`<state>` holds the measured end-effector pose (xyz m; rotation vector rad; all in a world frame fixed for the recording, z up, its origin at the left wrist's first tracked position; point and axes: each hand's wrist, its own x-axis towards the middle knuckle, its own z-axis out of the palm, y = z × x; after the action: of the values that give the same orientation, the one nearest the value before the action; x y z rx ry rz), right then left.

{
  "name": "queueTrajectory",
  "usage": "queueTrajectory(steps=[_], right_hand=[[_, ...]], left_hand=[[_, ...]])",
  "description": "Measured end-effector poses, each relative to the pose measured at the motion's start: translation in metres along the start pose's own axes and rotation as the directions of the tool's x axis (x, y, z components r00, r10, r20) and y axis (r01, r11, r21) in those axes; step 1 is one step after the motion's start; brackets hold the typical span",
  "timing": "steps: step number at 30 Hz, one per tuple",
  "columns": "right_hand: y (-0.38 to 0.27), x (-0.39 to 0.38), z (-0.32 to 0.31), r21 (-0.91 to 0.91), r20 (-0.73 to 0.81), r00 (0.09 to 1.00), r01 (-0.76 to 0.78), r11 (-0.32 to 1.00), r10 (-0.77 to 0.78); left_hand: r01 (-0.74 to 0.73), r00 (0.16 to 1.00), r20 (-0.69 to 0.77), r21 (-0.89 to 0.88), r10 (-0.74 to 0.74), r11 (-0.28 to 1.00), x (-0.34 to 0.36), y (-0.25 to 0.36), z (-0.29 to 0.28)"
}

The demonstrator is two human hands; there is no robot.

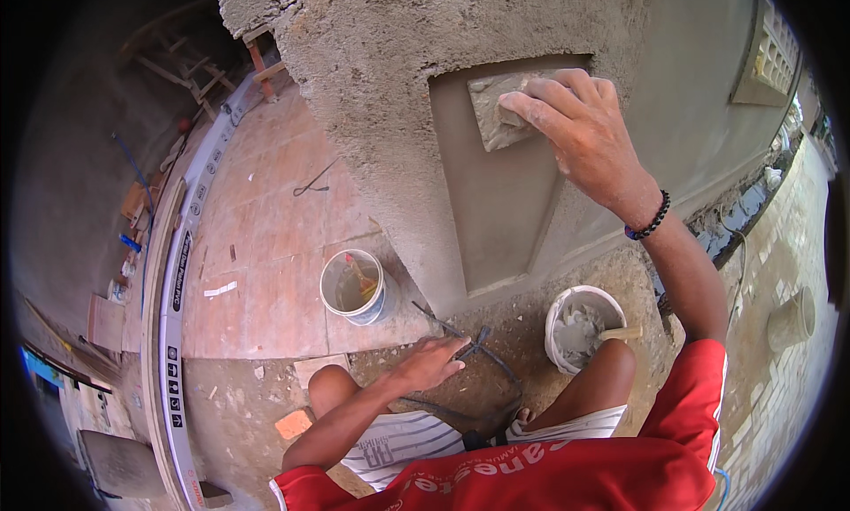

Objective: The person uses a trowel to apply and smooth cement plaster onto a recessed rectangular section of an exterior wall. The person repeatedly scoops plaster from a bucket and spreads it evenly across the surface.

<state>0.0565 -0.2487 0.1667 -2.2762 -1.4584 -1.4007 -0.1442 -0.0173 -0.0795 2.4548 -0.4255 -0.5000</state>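
Observation:
My right hand (580, 126) is closed round the handle of a plastering float (489, 132), its rectangular blade smeared with grey mortar. The float lies against the upper part of a smooth recessed panel (491, 219) in a rough cement pillar. Most of the handle is hidden by my fingers. Low over my knee, my left hand (429, 363) hangs with fingers stretched out and holds nothing that I can see. Just past its fingertips is a black cable or hose (482, 338). A mortar bucket (551, 341) stands by my right knee, with a pale tool handle (622, 333) sticking out.
On the left, a white bucket (370, 313) with a brush in murky water stands on reddish floor tiles (257, 307). A long wrapped length (181, 272) lies along their edge. A broken brick (292, 424) is near my left knee. Another bucket (791, 321) stands far right.

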Motion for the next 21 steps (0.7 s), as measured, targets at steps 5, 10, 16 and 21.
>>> queueTrajectory(steps=[5,10,16,21], right_hand=[[-0.034,-0.072,0.043,0.104,0.200,0.979,0.027,0.994,-0.047],[-0.055,-0.113,0.046,0.288,0.321,0.946,-0.047,0.956,-0.050],[-0.023,-0.083,0.000,0.755,0.635,0.666,-0.430,-0.494,0.391],[-0.033,-0.082,0.002,0.887,0.454,0.670,-0.402,-0.227,0.588]], left_hand=[[-0.135,0.979,-0.139,0.117,0.150,0.984,-0.010,0.029,-0.037],[-0.230,0.898,-0.331,0.208,0.290,0.951,-0.030,0.062,-0.095],[-0.257,0.627,-0.555,0.515,0.546,0.818,-0.032,0.099,-0.155],[-0.094,0.425,-0.575,0.741,0.700,0.665,-0.011,0.107,-0.189]])
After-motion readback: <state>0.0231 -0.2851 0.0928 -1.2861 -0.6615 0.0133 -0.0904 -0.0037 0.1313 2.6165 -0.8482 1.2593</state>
